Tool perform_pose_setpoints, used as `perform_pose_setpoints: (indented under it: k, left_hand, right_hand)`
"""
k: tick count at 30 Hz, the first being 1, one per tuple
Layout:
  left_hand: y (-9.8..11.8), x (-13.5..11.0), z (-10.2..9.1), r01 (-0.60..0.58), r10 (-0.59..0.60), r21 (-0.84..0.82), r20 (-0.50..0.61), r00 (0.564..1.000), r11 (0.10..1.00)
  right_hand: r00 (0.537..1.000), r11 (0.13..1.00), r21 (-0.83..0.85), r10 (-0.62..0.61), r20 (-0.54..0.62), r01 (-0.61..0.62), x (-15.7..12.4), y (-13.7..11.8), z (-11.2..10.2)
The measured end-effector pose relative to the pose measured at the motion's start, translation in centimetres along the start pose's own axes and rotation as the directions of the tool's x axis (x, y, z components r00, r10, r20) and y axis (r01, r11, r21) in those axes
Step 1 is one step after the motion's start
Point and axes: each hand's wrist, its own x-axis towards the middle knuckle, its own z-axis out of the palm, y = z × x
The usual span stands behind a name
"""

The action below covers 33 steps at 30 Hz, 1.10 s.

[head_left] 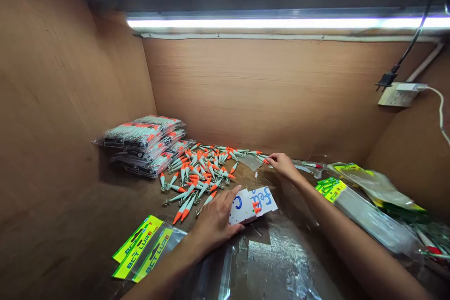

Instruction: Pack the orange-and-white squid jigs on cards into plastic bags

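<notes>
A heap of small fishing lures (pixel 202 168) with pale green bodies and orange tips lies spread across the middle of the wooden bench. My right hand (pixel 283 164) reaches to the heap's right edge, its fingers pinched on one lure there. My left hand (pixel 214 218) lies on the bench nearer to me, fingers resting on a white card (pixel 258 201) with blue writing, just below the lowest lures.
A stack of filled clear lure packs (pixel 144 143) stands at the back left. Empty bags with yellow "BCT LURE" headers (pixel 140 248) lie at the front left; more bags (pixel 365 197) pile at the right. Wooden walls close in three sides. A power socket (pixel 397 96) hangs upper right.
</notes>
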Motion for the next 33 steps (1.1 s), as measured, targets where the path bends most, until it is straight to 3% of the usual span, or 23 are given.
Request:
perform_pose_setpoints:
  k: [4,8,11,14,16,20,22,24,26,33]
  left_hand:
    - [0.3,-0.2,0.0,0.024,-0.024,0.010,0.022,0.999,1.000]
    - [0.3,-0.3,0.1,0.063,-0.063,0.018,0.032,0.997,0.998]
    - [0.3,-0.2,0.1,0.101,-0.101,0.025,0.016,0.995,0.995]
    - [0.2,-0.1,0.1,0.127,-0.127,0.023,-0.015,0.992,0.992]
    - [-0.1,0.0,0.2,0.131,-0.131,0.008,-0.046,0.990,0.991]
    - [-0.7,0.1,0.4,0.157,-0.158,-0.016,-0.111,0.981,0.987]
    - [-0.9,0.1,0.4,0.167,-0.168,-0.025,-0.119,0.978,0.986]
    - [-0.8,0.3,0.4,0.172,-0.174,-0.027,-0.121,0.977,0.985]
    - [-0.6,0.4,0.3,0.169,-0.171,-0.027,-0.135,0.976,0.985]
    - [-0.8,0.8,0.5,0.117,-0.122,-0.041,-0.155,0.980,0.992]
  right_hand:
    - [0.990,0.990,-0.028,0.137,-0.021,-0.137,3.6,1.0,2.1]
    - [0.983,0.984,-0.013,0.177,-0.040,-0.178,5.0,0.6,3.6]
    - [0.992,0.992,0.032,0.124,-0.011,-0.124,5.0,0.1,3.3]
    - [0.992,0.994,0.105,-0.003,0.128,-0.011,4.1,-0.2,1.4]
    - [0.959,0.979,0.186,-0.134,0.249,0.088,2.9,-0.2,-0.4]
    - [0.805,0.897,0.321,-0.421,0.417,0.302,-0.6,-0.9,-3.6]
    - [0.806,0.908,0.200,-0.419,0.418,0.369,-2.2,-1.8,-4.2]
    - [0.834,0.909,0.048,-0.400,0.381,0.414,-3.4,-3.1,-3.9]
    - [0.828,0.882,-0.018,-0.435,0.353,0.471,-4.2,-4.5,-2.7]
    - [0.640,0.679,0.030,-0.705,0.304,0.733,-4.8,-6.2,1.8]
